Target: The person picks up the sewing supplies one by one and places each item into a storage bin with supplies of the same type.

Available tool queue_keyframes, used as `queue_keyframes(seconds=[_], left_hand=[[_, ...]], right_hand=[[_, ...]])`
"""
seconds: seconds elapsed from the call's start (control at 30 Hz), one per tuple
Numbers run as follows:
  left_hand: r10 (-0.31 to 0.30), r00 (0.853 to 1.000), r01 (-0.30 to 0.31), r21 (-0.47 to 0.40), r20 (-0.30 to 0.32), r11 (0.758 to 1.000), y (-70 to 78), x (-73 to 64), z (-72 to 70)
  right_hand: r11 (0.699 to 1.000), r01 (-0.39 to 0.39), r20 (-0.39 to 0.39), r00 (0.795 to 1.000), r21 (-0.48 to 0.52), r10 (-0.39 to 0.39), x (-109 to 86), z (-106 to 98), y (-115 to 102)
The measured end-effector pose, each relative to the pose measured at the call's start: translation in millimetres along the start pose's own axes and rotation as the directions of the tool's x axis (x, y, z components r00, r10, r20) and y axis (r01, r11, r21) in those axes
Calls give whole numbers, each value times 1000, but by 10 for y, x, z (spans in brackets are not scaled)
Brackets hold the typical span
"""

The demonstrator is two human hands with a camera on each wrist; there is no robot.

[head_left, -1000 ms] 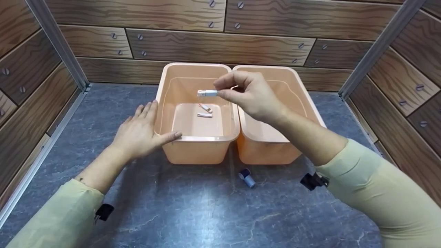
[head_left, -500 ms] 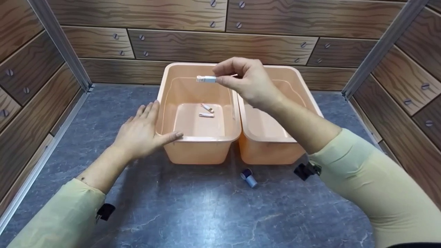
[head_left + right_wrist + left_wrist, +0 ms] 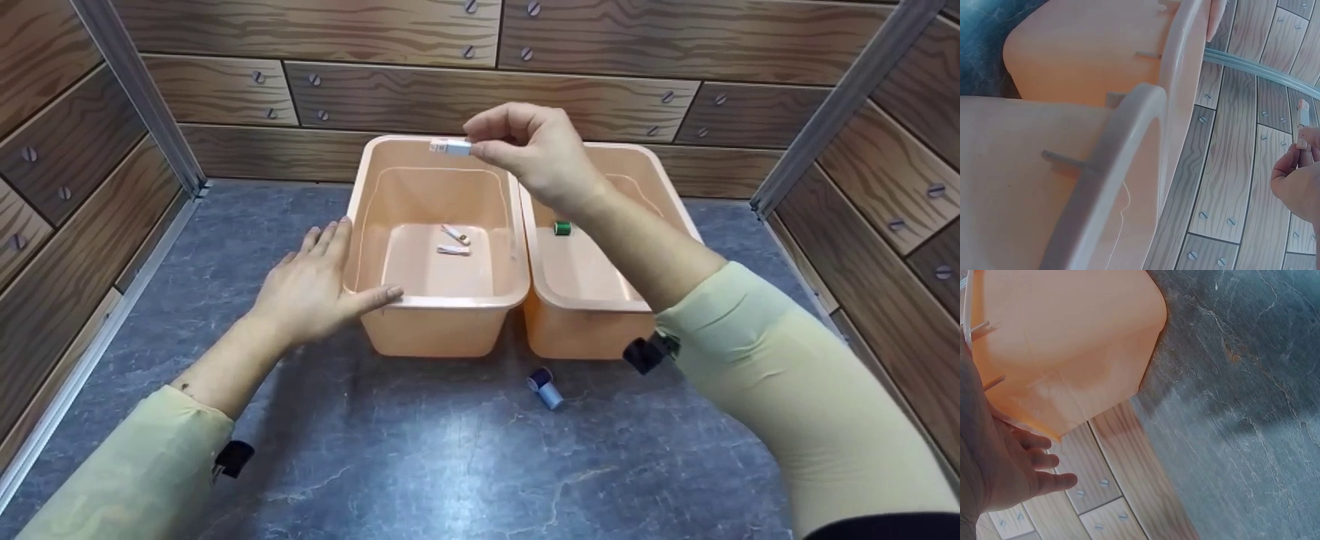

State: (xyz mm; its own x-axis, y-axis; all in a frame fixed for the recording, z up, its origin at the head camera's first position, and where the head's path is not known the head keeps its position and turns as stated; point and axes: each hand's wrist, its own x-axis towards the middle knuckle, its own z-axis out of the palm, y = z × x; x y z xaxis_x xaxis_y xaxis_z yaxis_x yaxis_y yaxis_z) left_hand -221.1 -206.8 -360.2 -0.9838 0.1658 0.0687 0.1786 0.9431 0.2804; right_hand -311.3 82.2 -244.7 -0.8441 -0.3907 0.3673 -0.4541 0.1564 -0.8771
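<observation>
I have the left hand (image 3: 304,289) spread along the outside of the left tub (image 3: 435,331), thumb on its near rim, likely to steady it. The right hand (image 3: 541,154) pinches a small strip (image 3: 451,147) by one end, raised above rim height, seemingly leaving its other end exposed.

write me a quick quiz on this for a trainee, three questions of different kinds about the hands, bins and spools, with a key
1. True or false: the right hand pinches a small white-and-blue item.
2. Choose one. Where is the left hand?
a) on the right forearm
b) at the edge of the left bin
c) inside the right bin
3. Count: how many spools are visible on the tabletop?

Key:
1. True.
2. b.
3. Two: a dark blue spool and a light blue spool.
</observation>
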Motion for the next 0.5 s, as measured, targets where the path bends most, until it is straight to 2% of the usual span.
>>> queue_keyframes(seconds=[0.27,0.5], left_hand=[[0,1000,0,5,-1,1000,-10,-17,7],[11,1000,-11,3,-9,1000,-1,-4,6]], right_hand=[[998,-44,-5,999,33,44,138,17,25],[997,-44,-21,999,57,45,240,25,25]])
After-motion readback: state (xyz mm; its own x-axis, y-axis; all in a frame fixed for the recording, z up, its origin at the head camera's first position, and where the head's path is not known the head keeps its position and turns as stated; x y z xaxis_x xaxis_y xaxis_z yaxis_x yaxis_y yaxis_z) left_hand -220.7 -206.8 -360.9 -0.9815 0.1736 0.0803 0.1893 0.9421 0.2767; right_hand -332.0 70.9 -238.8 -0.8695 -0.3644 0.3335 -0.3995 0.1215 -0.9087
